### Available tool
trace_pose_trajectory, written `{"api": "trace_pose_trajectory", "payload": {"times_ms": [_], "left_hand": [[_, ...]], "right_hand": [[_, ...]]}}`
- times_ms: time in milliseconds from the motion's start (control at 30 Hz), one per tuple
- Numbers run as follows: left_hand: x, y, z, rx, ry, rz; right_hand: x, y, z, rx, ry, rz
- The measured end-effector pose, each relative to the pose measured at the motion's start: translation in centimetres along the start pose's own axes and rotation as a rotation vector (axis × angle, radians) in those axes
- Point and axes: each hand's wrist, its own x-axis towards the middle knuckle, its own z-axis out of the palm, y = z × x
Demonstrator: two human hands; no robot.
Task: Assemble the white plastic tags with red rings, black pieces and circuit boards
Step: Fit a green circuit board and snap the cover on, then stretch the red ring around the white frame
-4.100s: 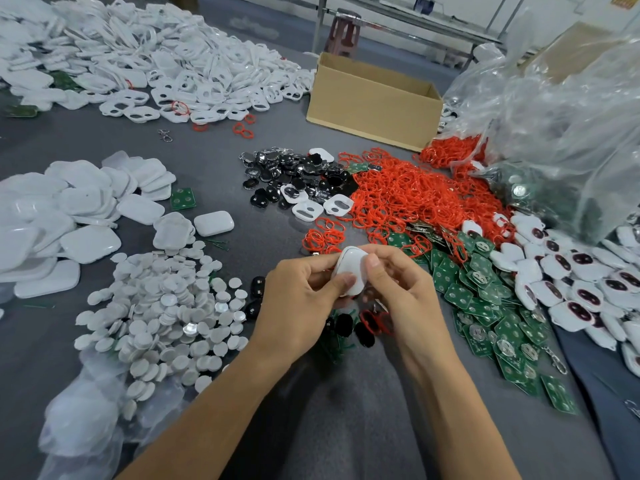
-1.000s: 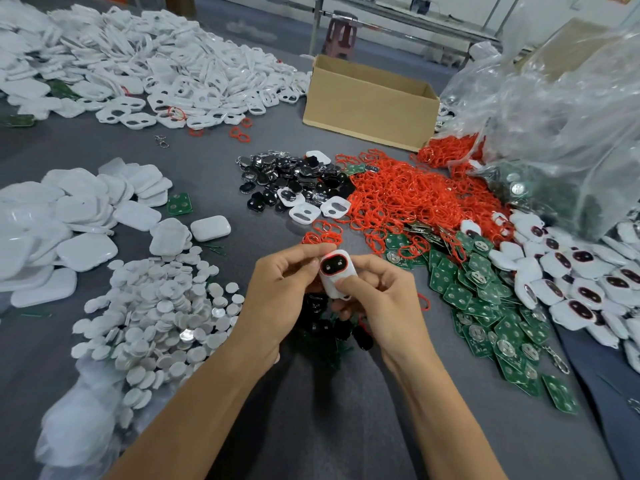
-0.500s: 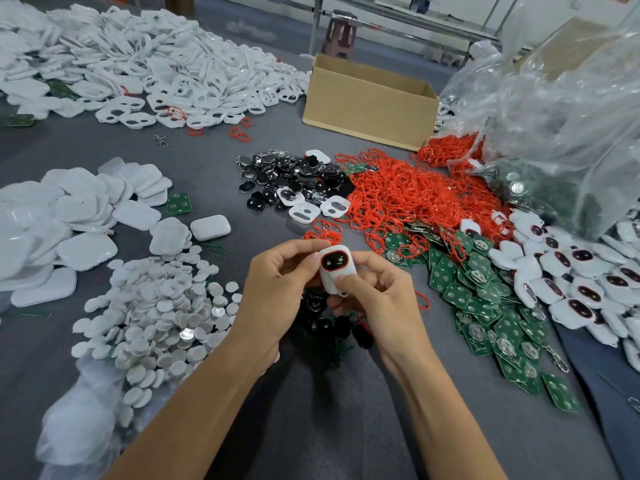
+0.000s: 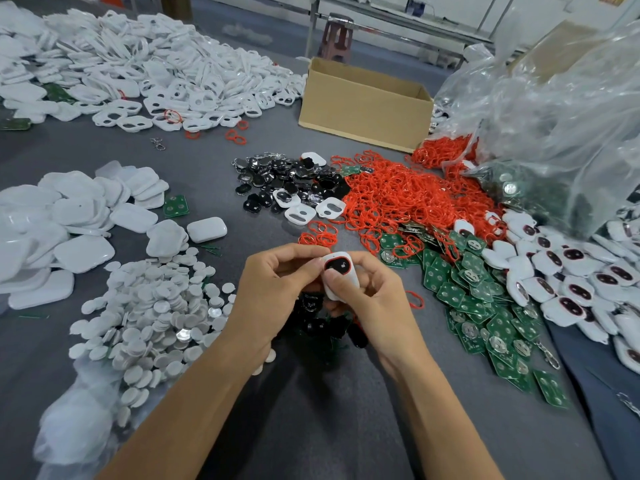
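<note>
1. Above the grey table [image 4: 346, 431], at its centre, your left hand [image 4: 277, 289] and right hand [image 4: 375, 303] meet with fingers curled, both pinching one white tag [image 4: 337, 265], its red-ringed black window facing up.
2. Loose black pieces [image 4: 313, 327] lie directly beneath your hands.
3. Red rings [image 4: 408, 199], circuit boards [image 4: 485, 306] and finished tags [image 4: 571, 282] spread to the right; white discs [image 4: 156, 306] lie to the left.

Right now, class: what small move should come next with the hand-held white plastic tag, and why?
Probably the right hand sets the white plastic tag on the heap of matching tags rightward: its red ring and black piece already look seated.
</note>
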Motion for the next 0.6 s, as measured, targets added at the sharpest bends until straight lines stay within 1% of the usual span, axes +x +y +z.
{"api": "trace_pose_trajectory", "payload": {"times_ms": [100,167,200,233,300,400,467,500,533,600], "left_hand": [[0.0,0.1,0.1,-0.015,-0.026,0.002],[0.0,0.1,0.1,-0.036,-0.023,0.001],[0.1,0.1,0.0,-0.047,-0.015,0.003],[0.2,0.1,-0.1,-0.056,-0.008,0.008],[0.3,0.1,-0.3,-0.06,-0.002,0.024],[0.1,0.2,-0.3,-0.056,0.001,0.046],[-0.1,0.4,-0.3,-0.039,0.009,0.056],[-0.1,0.5,-0.3,-0.029,0.015,0.06],[-0.2,0.7,-0.3,-0.019,0.021,0.064],[-0.2,0.9,-0.5,-0.009,0.031,0.069]], "right_hand": [[-0.8,-0.7,-1.0,-0.093,0.008,-0.01],[-2.0,-1.3,-2.6,-0.181,0.061,-0.048],[-3.0,-1.6,-3.8,-0.238,0.114,-0.077],[-4.3,-1.8,-5.2,-0.297,0.195,-0.098],[-7.5,-2.1,-8.6,-0.384,0.438,-0.1],[-13.2,-2.1,-14.5,-0.554,0.846,-0.029],[-16.4,-1.7,-17.9,-0.707,1.043,0.04],[-17.7,-1.3,-19.4,-0.749,1.107,0.069],[-18.6,-0.9,-20.7,-0.783,1.132,0.105],[-20.1,0.0,-22.5,-0.808,1.085,0.239]]}}
